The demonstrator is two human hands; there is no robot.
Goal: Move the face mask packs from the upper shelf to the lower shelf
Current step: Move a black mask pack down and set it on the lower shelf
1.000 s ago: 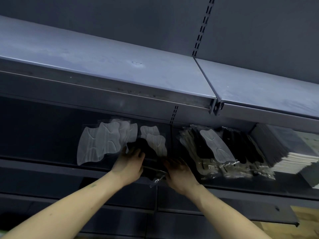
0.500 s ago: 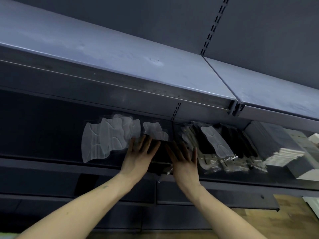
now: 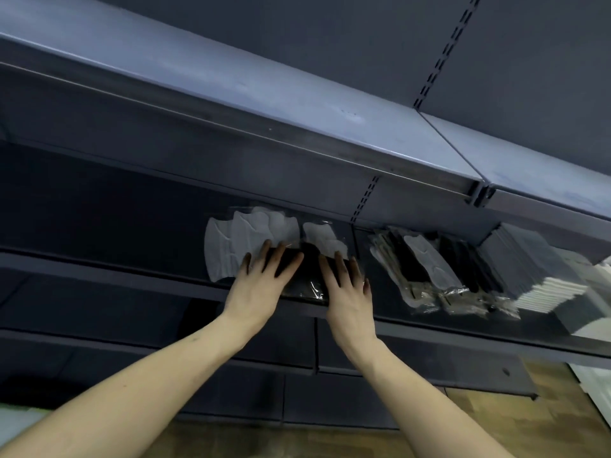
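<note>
Overhead, both hands lie flat with fingers spread on a dark mask pack (image 3: 299, 276) at the near edge of the lower shelf (image 3: 109, 276). Left hand (image 3: 261, 285) presses its left part, right hand (image 3: 347, 292) its right; neither curls round it. White mask packs (image 3: 238, 246) lean just behind and left. A mixed row of packs (image 3: 426, 266) leans further right, then stacked boxes (image 3: 535, 269). Upper shelf (image 3: 231, 90) sits above.

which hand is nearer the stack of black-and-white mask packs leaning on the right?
Right. The right hand lies flat on the dark pack, just left of the leaning stack. The left hand is farther left, beside the white mask packs.
</note>
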